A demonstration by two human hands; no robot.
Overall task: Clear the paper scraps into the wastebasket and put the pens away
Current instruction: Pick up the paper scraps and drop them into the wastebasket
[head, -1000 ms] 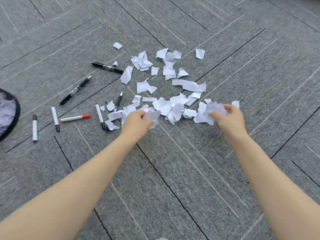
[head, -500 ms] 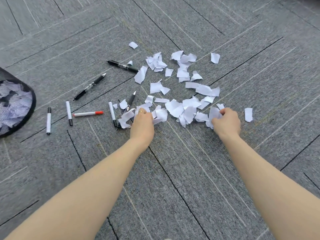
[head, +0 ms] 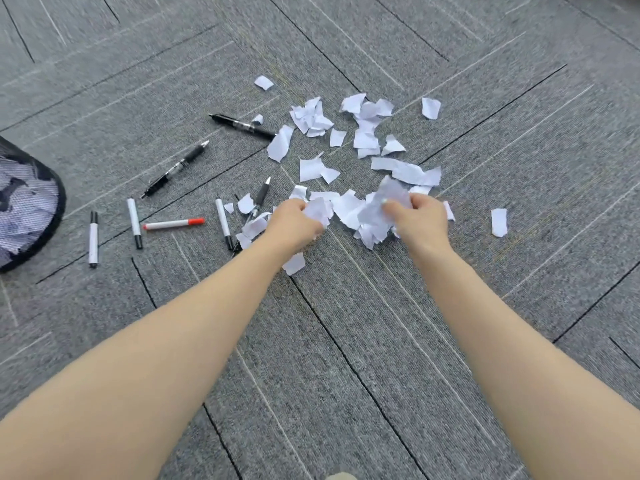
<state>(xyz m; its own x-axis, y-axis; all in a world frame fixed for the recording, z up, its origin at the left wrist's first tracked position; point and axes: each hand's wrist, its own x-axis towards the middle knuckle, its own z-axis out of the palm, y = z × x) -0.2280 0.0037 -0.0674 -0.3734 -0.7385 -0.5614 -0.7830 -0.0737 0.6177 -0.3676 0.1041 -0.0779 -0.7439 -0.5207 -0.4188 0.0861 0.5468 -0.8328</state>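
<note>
White paper scraps (head: pixel 360 140) lie scattered over the grey carpet ahead of me. My left hand (head: pixel 294 225) is closed on a bunch of scraps, and my right hand (head: pixel 420 220) grips a bigger wad of scraps (head: pixel 377 209) between the two hands. One scrap (head: pixel 294 264) lies under my left wrist. Several pens and markers lie to the left: two black pens (head: pixel 242 126) (head: pixel 176 168), a red-capped marker (head: pixel 173 224), and white markers with black caps (head: pixel 92 242) (head: pixel 134 222) (head: pixel 224 226). The black mesh wastebasket (head: pixel 52 233) at the far left holds scraps.
A lone scrap (head: pixel 499 221) lies right of my right hand, another (head: pixel 431 107) further back, one (head: pixel 264 82) at the far side. A black pen (head: pixel 261 197) lies partly under scraps near my left hand. Grey carpet tiles (head: pixel 346 341) surround everything.
Both hands have swept toward each other, bunching the scraps into a pile between them. The view has shifted, bringing more of the wastebasket into sight at the left.
</note>
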